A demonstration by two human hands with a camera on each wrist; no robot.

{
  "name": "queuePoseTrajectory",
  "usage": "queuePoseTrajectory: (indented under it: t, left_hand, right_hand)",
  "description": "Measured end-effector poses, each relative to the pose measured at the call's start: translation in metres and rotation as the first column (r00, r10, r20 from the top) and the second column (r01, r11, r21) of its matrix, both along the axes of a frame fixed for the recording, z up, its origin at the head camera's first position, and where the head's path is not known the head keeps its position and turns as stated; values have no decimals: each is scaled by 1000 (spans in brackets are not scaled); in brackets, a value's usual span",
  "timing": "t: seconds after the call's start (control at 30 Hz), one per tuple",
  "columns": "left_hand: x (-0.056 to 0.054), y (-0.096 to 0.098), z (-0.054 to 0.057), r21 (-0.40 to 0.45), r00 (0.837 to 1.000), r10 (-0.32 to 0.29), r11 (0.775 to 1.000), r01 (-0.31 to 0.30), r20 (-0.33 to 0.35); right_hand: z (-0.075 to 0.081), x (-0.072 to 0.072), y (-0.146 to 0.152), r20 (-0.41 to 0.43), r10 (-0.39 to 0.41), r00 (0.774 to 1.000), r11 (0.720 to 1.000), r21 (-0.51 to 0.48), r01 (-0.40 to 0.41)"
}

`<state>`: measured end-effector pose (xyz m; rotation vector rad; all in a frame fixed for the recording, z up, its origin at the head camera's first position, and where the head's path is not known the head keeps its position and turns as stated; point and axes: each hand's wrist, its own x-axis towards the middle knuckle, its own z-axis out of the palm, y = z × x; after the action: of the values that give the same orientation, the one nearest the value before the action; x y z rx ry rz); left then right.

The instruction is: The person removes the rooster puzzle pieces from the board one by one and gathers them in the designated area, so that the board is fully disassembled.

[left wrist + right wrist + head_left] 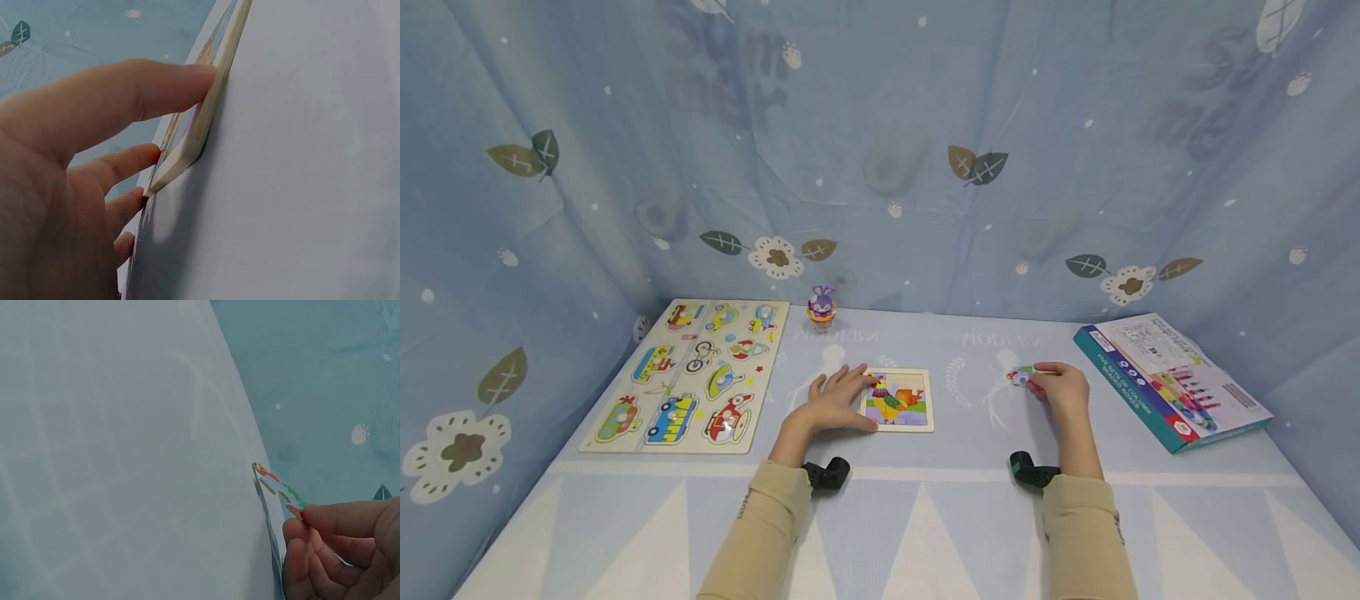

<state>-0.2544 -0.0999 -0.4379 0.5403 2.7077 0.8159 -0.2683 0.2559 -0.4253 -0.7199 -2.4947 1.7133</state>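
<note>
A small wooden-framed jigsaw puzzle with a colourful rooster picture lies flat on the table, near the middle of the head view. My left hand is at its left side with fingers spread. In the left wrist view the thumb rests against one edge of the frame, while the index fingertip touches it near a corner. To the right, my right hand pinches a small multicoloured jigsaw piece between thumb and fingers. The right wrist view shows that piece edge-on, tilted close over the table surface.
A large wooden vehicle puzzle board lies at the left. Beside its back corner stands a purple rabbit figurine. At the right is a flat box with printed beads. A blue patterned curtain rises behind the table.
</note>
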Motion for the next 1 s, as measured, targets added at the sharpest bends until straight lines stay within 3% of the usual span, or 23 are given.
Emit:
queuePoseTrajectory:
  t: [1.0]
  left_hand:
    - [0,-1,1,4,1000,-6,1000,6,14]
  right_hand:
    - [-4,1,7,18,-70,997,995,74,69]
